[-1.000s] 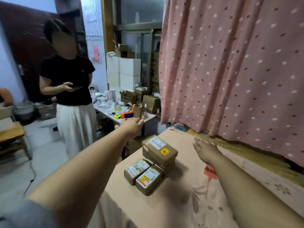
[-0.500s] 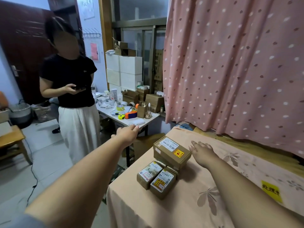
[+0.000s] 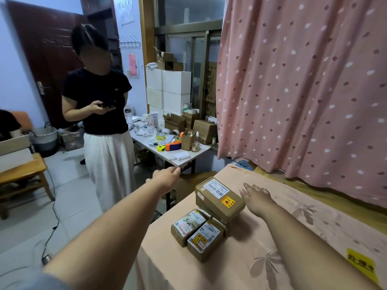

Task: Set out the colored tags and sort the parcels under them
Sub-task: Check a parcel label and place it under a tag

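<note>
Several brown cardboard parcels sit near the left end of a peach-clothed table (image 3: 261, 258). The largest parcel (image 3: 219, 197) lies on top of the pile, and two smaller ones, one marked "3-4" (image 3: 187, 226) and one with a yellow sticker (image 3: 205, 240), lie in front. A yellow tag (image 3: 361, 263) with dark writing lies flat on the cloth at the right. My right hand (image 3: 254, 195) hovers open, palm down, just right of the largest parcel. My left hand (image 3: 166, 177) is stretched out beyond the table's left edge, fingers loosely together at the corner of a white side table, holding nothing visible.
A person in a black top (image 3: 96, 101) stands at the left holding a phone. Behind my left hand a white side table (image 3: 184, 159) carries tape, boxes and bottles. A pink spotted curtain (image 3: 303, 80) hangs behind the table. A wooden bench (image 3: 23, 170) stands at the far left.
My view has swung right and pulled back: a red tag under my right forearm is out of sight, and the yellow tag has come into view. Both hands have kept roughly their poses.
</note>
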Demonstrator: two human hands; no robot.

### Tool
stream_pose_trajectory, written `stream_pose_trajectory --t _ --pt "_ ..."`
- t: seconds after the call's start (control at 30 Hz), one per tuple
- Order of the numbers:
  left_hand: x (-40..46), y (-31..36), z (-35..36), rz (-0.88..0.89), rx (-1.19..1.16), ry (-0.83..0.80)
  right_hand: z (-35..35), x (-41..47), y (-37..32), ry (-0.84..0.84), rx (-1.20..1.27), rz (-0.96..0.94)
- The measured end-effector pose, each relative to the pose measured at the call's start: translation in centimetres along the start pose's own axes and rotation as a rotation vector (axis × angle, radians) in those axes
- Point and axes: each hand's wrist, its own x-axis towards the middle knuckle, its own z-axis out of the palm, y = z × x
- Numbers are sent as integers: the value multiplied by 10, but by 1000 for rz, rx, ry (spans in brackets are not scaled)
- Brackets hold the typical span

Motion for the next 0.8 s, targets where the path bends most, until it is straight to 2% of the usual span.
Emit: stream_pose_trajectory --t 0.17,0.3,0.57,0.8 --pt "14 -5 24 -36 -20 -16 5 3 15 -14 10 -64" --pt "23 -6 37 -53 -30 -19 14 16 29 -50 25 33" --pt "53 4 37 -33 -64 -46 11 31 20 -27 53 112" --pt "115 11 60 46 -158 -197 39 39 14 -98 85 259"
